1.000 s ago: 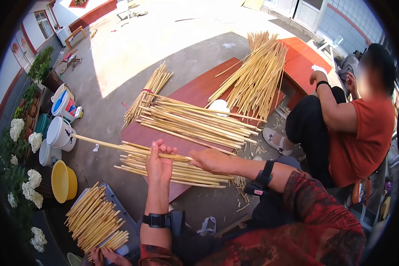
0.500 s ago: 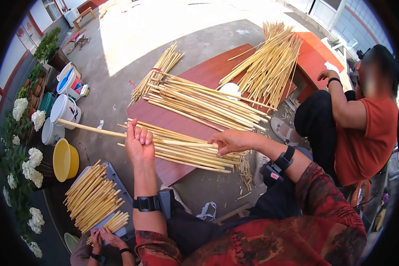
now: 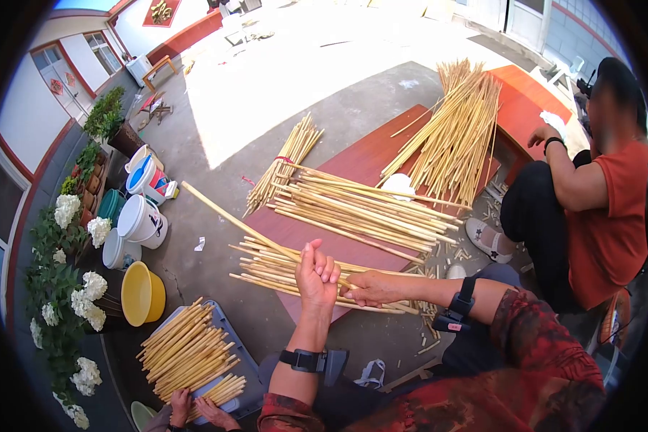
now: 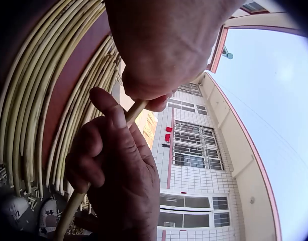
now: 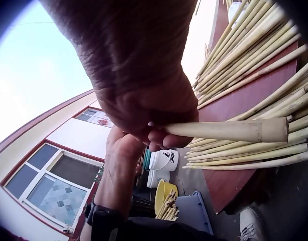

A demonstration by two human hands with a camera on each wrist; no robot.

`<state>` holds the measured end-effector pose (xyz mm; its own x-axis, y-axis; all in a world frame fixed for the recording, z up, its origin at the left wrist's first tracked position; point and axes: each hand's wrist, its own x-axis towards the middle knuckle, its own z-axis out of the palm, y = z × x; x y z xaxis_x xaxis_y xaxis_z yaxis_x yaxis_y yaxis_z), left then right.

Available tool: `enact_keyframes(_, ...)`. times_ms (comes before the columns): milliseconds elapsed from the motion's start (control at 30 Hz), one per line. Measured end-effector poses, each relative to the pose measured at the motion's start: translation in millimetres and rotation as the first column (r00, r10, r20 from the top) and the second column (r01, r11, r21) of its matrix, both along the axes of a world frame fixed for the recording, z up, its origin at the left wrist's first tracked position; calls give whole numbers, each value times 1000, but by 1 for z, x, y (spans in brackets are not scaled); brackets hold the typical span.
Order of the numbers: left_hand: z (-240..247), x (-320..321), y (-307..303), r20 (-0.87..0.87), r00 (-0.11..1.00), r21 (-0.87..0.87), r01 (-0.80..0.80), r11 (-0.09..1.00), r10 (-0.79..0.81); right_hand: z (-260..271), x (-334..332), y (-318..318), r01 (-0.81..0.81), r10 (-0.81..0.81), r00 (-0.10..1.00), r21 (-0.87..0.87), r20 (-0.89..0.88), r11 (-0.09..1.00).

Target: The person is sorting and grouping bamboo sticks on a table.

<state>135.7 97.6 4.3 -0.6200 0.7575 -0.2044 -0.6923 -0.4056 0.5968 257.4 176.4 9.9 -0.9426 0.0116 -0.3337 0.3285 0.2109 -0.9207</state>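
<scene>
Fingers of the left hand (image 3: 317,279) are curled round a long, pale yellow woody stick (image 3: 230,219), and its thicker end is gripped by the right hand (image 3: 371,288). The stick is slanted toward the far left, its cut end (image 5: 276,130) left protruding past the right hand. It appears to be steadied or worked between both hands; for any shift, both grips would need to be coordinated. Beneath, a near row of similar sticks (image 3: 266,270) is laid across a reddish-brown flat board (image 3: 317,234), some ends overhanging its left edge. Beyond, another row (image 3: 367,209) is spread. Leftward, room for the long end is offered by grey floor (image 3: 209,273), bounded by white plastic buckets (image 3: 140,219) and a round yellow basin (image 3: 142,295).
</scene>
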Motion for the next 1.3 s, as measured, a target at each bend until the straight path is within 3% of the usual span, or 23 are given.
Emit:
enact_keyframes(67,1,-4,1,-6,1000,-12,7,1000,-7,-1,-1,-1,37,-30,997,99,-76,994)
enact_keyframes(133,5,-17,-3,20,990,-25,-136,990,137,2,-1,1,102,-52,967,194,-248,976)
enact_keyframes(167,4,-27,-7,14,982,11,-190,982,190,3,0,4,102,-50,966,197,-253,975)
enact_keyframes(200,4,-39,-12,8,982,12,-190,982,189,4,4,9,97,-10,968,337,-252,936)
enact_keyframes(267,3,-62,-25,21,939,21,-343,939,343,5,15,20,86,63,972,590,-227,803)
enact_keyframes(467,11,-103,-67,99,836,70,-547,834,540,-7,47,61,72,69,982,688,-175,722)
enact_keyframes(633,12,-96,-60,56,858,57,-513,856,511,-15,57,61,42,66,989,688,-129,725)
enact_keyframes(733,12,-83,-47,5,858,54,-513,857,513,-12,51,57,-29,53,999,714,-11,699)
enact_keyframes(833,4,-58,-25,-37,949,63,-311,948,314,-6,40,44,44,63,988,645,-142,763)
enact_keyframes(900,-4,-31,-9,-24,988,38,-150,988,151,-6,33,36,142,-19,975,560,-220,816)
enact_keyframes(1033,-12,11,9,5,999,6,42,999,-42,1,17,24,130,-49,986,566,-157,814)
enact_keyframes(1167,-7,12,14,-49,993,35,111,993,-109,4,10,21,243,-118,953,469,-280,849)
enact_keyframes(1300,-7,-5,7,-31,999,2,-16,1000,16,-1,8,28,246,-134,950,413,-280,877)
